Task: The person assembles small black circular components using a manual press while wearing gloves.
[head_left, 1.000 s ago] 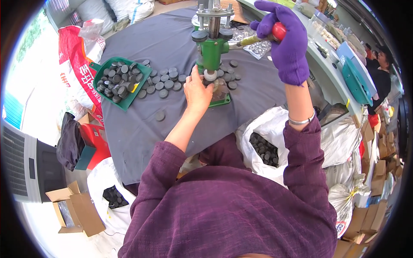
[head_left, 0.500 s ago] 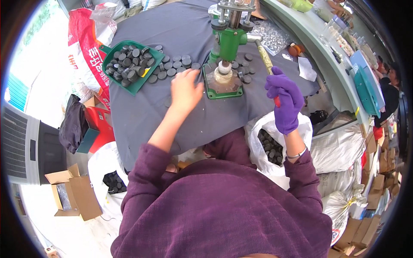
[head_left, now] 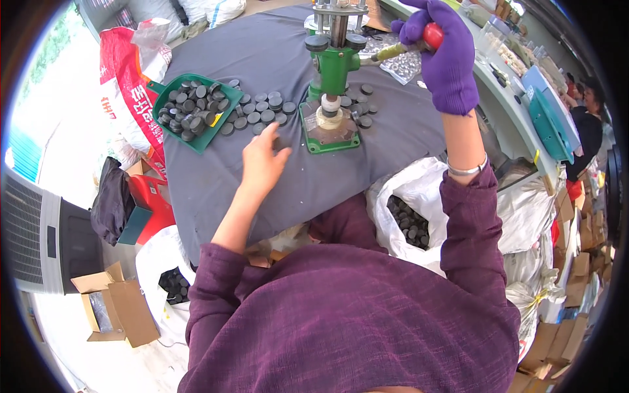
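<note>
In the head view, the red knob (head_left: 431, 34) of the green hand press (head_left: 333, 72) is wrapped tightly by the gloved right hand (head_left: 440, 52), the lever's long axis running from the press head out toward two o'clock. The bare left hand (head_left: 261, 159) is held spread, palm down, on the grey cloth (head_left: 216, 177) and pinches nothing. The loose dark discs (head_left: 259, 111) lie just beyond its fingertips at twelve o'clock, with the press base (head_left: 327, 131) at two o'clock, so the left hand is the nearer one to them.
</note>
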`<action>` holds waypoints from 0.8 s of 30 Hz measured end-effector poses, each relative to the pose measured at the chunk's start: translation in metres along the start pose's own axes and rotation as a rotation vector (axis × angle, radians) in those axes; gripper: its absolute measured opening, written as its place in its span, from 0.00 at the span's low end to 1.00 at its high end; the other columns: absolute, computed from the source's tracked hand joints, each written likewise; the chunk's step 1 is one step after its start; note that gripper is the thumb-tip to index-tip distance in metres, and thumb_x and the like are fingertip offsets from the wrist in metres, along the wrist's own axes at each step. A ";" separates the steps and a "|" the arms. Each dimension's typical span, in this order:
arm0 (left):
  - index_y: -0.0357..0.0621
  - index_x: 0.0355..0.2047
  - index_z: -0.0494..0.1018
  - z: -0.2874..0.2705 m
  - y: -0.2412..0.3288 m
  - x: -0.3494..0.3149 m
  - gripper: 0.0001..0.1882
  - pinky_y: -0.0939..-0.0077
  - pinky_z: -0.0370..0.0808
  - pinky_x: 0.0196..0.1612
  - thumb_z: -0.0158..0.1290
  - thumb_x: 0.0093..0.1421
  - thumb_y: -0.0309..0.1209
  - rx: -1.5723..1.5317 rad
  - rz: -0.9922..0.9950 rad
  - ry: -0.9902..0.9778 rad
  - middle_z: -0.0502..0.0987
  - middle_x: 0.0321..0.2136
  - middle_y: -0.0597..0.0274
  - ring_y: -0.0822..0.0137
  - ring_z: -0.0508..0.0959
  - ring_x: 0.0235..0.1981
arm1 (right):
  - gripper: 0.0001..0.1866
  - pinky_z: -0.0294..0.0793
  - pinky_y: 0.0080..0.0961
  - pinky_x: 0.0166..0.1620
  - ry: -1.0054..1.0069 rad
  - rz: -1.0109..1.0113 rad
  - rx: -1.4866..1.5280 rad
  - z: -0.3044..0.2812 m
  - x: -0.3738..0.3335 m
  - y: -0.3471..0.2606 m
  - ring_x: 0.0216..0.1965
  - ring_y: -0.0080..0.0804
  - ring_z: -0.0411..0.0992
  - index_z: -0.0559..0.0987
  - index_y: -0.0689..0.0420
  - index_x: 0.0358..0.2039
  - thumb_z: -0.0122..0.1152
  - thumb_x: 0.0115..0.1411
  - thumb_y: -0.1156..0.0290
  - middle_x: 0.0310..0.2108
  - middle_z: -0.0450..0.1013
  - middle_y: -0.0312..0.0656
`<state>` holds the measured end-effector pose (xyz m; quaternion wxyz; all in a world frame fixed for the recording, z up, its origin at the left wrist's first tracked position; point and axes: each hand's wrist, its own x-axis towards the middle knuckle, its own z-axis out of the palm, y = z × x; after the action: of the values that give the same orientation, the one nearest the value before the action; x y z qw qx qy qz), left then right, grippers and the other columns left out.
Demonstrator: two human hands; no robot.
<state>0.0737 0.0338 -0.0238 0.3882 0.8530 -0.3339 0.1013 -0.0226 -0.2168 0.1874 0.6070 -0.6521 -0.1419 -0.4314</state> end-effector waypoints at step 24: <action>0.41 0.49 0.71 0.064 0.013 0.064 0.27 0.60 0.69 0.50 0.57 0.45 0.24 -0.024 0.139 0.286 0.73 0.47 0.51 0.52 0.72 0.47 | 0.14 0.69 0.40 0.55 -0.177 -0.267 -0.383 -0.037 -0.139 0.053 0.27 0.27 0.71 0.77 0.67 0.36 0.44 0.62 0.70 0.23 0.71 0.40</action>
<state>0.1085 -0.0504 -0.0320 0.4339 0.8000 -0.3344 0.2445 -0.0811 -0.2159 0.0461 0.3950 -0.7662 -0.1951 -0.4678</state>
